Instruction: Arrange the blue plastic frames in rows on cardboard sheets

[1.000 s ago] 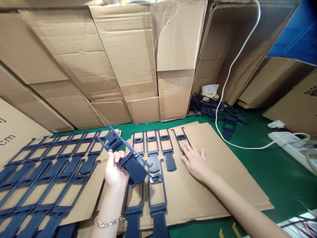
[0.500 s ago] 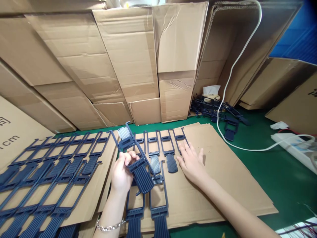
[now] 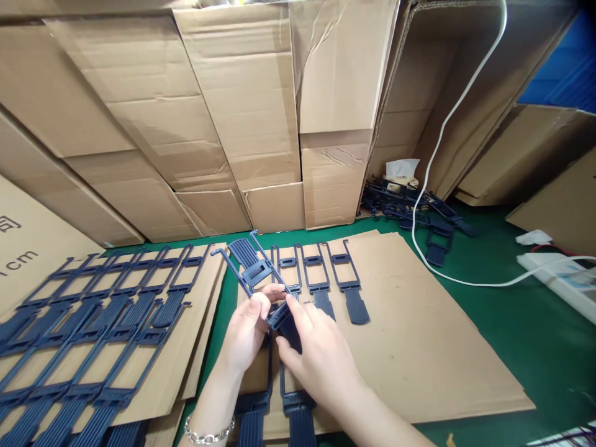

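Note:
Both my hands meet over the middle cardboard sheet (image 3: 419, 347). My left hand (image 3: 246, 332) is closed on a stack of dark blue plastic frame parts (image 3: 254, 270), which sticks up and away from me. My right hand (image 3: 314, 357) has its fingers closed on the lower ribbed end of the same stack. Under and beyond the hands, more blue frame parts (image 3: 347, 282) lie in a row on the sheet.
A second cardboard sheet (image 3: 207, 298) at left carries several rows of blue parts (image 3: 93, 323). Folded cartons (image 3: 242, 112) lean along the back. A pile of blue parts (image 3: 410, 208), a white cable (image 3: 447, 118) and a power strip (image 3: 559, 276) lie on the green mat at right.
My right hand left the sheet, where it lay flat beside a laid-down part, and came across to grip the stack. My left hand moved the stack rightwards and tilted it more upright.

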A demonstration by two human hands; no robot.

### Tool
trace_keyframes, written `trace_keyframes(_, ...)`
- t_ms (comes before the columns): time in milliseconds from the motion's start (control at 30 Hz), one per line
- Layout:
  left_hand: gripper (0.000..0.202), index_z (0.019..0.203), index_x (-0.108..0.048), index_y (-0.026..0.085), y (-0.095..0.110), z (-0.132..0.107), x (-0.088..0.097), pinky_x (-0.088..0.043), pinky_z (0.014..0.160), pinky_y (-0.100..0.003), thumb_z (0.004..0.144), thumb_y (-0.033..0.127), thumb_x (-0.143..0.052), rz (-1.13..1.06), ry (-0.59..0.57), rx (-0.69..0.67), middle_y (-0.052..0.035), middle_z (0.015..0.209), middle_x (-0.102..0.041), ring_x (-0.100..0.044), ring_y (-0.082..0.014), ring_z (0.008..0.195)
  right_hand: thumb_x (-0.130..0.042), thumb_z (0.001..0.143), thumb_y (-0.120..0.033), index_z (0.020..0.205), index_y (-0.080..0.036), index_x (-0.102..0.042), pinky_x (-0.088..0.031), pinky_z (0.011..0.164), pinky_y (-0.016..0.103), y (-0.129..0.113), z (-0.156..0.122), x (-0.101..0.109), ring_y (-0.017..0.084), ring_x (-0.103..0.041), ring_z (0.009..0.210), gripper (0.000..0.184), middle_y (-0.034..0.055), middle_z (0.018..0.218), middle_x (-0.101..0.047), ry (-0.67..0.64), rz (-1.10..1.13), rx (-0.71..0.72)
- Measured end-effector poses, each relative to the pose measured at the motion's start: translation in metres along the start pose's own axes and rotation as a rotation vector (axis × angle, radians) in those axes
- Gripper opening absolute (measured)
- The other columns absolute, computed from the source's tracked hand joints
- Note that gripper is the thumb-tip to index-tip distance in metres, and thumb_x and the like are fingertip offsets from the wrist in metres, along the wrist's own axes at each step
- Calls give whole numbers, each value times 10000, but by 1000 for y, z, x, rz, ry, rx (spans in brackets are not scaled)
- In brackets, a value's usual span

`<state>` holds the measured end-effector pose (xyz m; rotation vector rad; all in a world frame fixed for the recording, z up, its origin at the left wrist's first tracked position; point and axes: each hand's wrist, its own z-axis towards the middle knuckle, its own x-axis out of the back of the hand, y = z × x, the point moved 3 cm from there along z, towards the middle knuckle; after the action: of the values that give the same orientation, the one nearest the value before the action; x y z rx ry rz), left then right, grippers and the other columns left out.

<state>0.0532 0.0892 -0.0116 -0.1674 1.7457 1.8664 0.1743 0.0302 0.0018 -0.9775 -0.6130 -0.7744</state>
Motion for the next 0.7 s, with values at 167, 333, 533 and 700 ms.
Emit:
trace_keyframes(167, 284, 657, -630, 167, 2, -4, 0, -467, 838, -258, 804, 402, -568, 63, -62, -13, -44, 1062, -597, -551, -195, 992, -423, 793, -209, 1221, -103, -460, -515, 768, 366, 5, 1, 4, 222, -568, 904, 443, 110, 975, -593, 71, 142, 36)
trace_keyframes(333, 292, 979, -683, 210, 10, -5, 6, -496, 797, -249, 764, 397, -621, 175, 22, 8, -81, 1126, -591, -575, -217, 976, -397, 809, -208, 1210, -177, -463, -488, 839, 296, 33, 2, 26, 172, -568, 980, 408, 84, 1078, -578, 222, 222, -69)
trace_keyframes(533, 248, 953, -694, 250, 17, -3, 10, -497, 790, -217, 719, 331, -678, 226, 117, 44, -51, 948, -660, -604, -186, 912, -385, 818, -282, 1149, -155, -519, -470, 825, 350, 125, -9, 71, 237, -567, 992, 378, 106, 1106, -588, 258, -133, -485)
trace_keyframes(700, 229, 940, -696, 266, 12, -3, 14, -493, 797, -202, 731, 355, -667, 289, 114, 47, -32, 1055, -627, -616, -164, 879, -383, 822, -294, 1123, -170, -533, -488, 681, 337, 170, -43, 84, 246, -607, 865, 358, 91, 1003, -622, 47, -419, -643)
